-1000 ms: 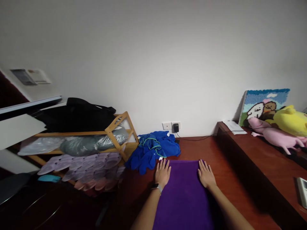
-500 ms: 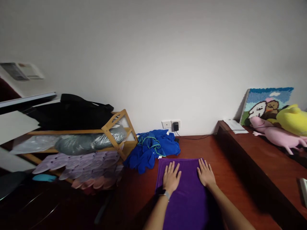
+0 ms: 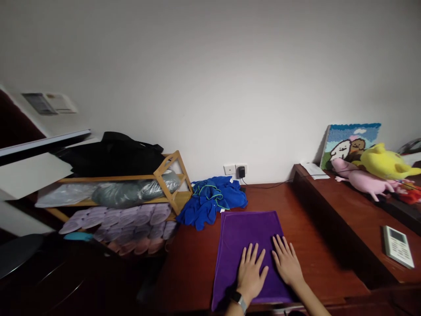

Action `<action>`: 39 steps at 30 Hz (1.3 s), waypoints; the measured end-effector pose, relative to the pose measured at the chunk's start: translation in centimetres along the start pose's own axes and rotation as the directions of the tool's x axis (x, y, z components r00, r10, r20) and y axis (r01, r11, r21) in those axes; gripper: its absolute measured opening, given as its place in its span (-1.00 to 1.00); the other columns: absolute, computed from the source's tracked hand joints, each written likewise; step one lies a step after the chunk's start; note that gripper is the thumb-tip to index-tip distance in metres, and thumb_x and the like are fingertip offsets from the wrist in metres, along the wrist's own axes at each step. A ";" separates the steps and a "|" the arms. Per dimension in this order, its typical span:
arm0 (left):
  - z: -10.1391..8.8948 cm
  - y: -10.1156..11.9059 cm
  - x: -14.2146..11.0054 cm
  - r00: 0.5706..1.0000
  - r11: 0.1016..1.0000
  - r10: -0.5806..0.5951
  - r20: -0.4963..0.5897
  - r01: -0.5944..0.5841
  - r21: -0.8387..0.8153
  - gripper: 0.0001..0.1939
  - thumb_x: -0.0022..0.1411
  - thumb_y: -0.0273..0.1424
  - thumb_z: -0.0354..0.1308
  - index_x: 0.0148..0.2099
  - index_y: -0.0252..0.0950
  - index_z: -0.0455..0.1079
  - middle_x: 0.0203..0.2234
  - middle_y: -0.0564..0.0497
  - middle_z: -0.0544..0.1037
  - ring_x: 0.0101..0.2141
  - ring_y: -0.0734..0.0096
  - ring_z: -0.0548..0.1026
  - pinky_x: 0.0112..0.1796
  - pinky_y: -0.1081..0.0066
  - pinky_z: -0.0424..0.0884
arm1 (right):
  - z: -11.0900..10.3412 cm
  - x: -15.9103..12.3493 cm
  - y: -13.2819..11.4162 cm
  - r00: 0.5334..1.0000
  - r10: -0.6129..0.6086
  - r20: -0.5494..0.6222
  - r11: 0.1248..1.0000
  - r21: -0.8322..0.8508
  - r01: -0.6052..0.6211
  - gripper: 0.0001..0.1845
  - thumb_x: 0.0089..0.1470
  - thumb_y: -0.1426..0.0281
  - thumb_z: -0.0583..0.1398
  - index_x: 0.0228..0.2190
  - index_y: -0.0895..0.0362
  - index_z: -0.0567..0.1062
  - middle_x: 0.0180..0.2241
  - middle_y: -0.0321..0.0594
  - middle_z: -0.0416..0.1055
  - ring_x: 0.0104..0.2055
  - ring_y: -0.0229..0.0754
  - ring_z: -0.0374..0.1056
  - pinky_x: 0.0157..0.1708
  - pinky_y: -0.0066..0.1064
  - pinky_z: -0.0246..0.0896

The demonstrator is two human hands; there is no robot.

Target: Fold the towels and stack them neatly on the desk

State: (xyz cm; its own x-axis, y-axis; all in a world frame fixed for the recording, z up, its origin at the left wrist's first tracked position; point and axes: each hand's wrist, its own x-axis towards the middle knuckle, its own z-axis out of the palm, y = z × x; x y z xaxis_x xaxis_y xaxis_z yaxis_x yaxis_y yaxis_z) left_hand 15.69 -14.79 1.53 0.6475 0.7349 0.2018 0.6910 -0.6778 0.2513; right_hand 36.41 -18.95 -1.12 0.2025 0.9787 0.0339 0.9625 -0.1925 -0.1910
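A purple towel [image 3: 250,232] lies flat on the dark red wooden desk [image 3: 305,228] in front of me. My left hand [image 3: 250,273] rests palm down on the towel's near half, fingers spread, with a watch on its wrist. Beside it, my right hand [image 3: 287,264] also lies flat on the towel near its right edge, fingers stretched out. Neither hand holds anything. A crumpled pile of blue cloths [image 3: 210,202] sits just beyond the towel's far left corner.
A wooden rack [image 3: 171,175] at the left carries a black bag [image 3: 115,153], wrapped bundles and rows of slippers [image 3: 131,221]. A wall socket with a plug [image 3: 241,171] is behind. A raised shelf [image 3: 358,219] at the right bears plush toys [image 3: 378,169], a picture and a white remote [image 3: 397,245].
Both hands slid from the towel's far end back toward me along its surface, the left one also moving inward beside the right. The view shifted slightly, showing the whole towel.
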 end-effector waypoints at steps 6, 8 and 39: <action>-1.9 -4.3 -5.7 0.979 0.976 -0.204 -0.004 0.204 0.081 -0.37 0.44 0.04 -0.09 0.47 0.06 0.05 0.46 0.00 0.08 0.41 0.03 0.08 0.33 -0.07 0.15 | -1.0 -0.8 0.4 0.996 0.058 0.067 0.998 0.000 -0.059 -0.29 0.37 0.07 -0.21 0.43 0.03 -0.02 0.47 -0.38 -0.17 0.51 -0.02 -0.31 0.46 -0.02 -0.34; -2.5 -6.5 -8.3 0.962 0.954 -0.271 -0.028 0.273 0.128 -0.35 0.44 0.04 -0.10 0.47 -0.02 0.08 0.45 -0.03 0.12 0.40 0.06 0.11 0.33 -0.02 0.19 | -1.3 -0.8 0.1 0.996 0.062 0.068 0.998 -0.003 -0.062 -0.29 0.37 0.08 -0.19 0.43 0.05 -0.01 0.47 -0.36 -0.16 0.51 -0.01 -0.29 0.46 -0.02 -0.33; -2.1 -11.1 -0.5 0.980 0.969 -0.174 -0.097 0.188 0.158 -0.42 0.53 -0.10 -0.25 0.47 -0.15 0.08 0.44 -0.09 0.14 0.41 0.20 0.10 0.36 0.04 0.13 | -3.5 10.6 -0.4 0.995 0.060 0.084 0.998 -0.001 -0.061 -0.30 0.37 0.17 -0.21 0.43 0.12 0.00 0.48 -0.30 -0.13 0.51 -0.06 -0.28 0.44 -0.10 -0.34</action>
State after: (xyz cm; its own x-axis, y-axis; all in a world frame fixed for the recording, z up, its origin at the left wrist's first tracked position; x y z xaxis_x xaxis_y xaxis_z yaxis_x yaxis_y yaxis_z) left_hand 7.03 -7.62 0.65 0.4827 0.8405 0.2462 0.8425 -0.5224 0.1317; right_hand 38.79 -8.75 2.70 0.2444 0.9678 -0.0600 0.9487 -0.2515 -0.1915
